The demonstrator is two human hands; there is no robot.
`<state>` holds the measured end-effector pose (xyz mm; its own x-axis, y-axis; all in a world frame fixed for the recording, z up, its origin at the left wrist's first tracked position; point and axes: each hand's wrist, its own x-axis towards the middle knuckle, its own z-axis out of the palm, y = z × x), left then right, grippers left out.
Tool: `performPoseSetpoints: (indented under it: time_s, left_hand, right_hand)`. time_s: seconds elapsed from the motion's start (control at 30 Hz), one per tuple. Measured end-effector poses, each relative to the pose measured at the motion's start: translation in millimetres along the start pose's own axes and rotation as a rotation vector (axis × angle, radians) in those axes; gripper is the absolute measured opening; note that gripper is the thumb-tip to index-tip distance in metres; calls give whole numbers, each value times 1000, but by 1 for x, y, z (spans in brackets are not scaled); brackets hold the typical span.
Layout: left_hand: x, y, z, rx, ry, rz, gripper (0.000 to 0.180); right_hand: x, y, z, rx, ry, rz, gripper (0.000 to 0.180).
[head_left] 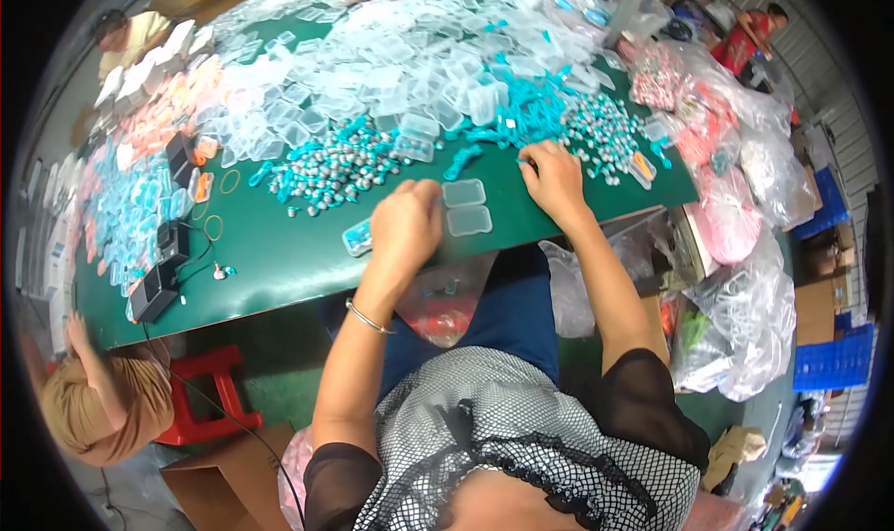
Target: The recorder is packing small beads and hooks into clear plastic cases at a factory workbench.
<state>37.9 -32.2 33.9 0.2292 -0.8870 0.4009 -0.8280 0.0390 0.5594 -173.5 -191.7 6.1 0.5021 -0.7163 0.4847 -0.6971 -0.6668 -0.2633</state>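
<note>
Case (349, 249), teal contents (360, 235), beside left hand (407, 222)

Left hand (407, 222) is sitting low over the table (289, 256), fingers curling tight; right hand (556, 179) is sitting there too, fingers bending, both forearms (610, 275) spanning its near edge!

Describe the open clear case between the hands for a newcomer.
On the green table, find the near edge, between the left hand and right hand. There the open case shows two clear rounded halves. Unlike the heaped cases beyond, it lies alone on bare green.
</note>
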Motion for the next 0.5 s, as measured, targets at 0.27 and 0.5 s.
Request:
performPoseSetpoints:
  time_s: [0.27, 0.5]
  left_hand:
    - [-19, 13, -6, -203, -12, -37, 11]
    - [-22, 13, 7, -257, -10, -28, 11]
  right_hand:
    - [1, 28, -18, 201, 150, 121, 13]
    - [7, 37, -18, 15, 101, 50, 13]
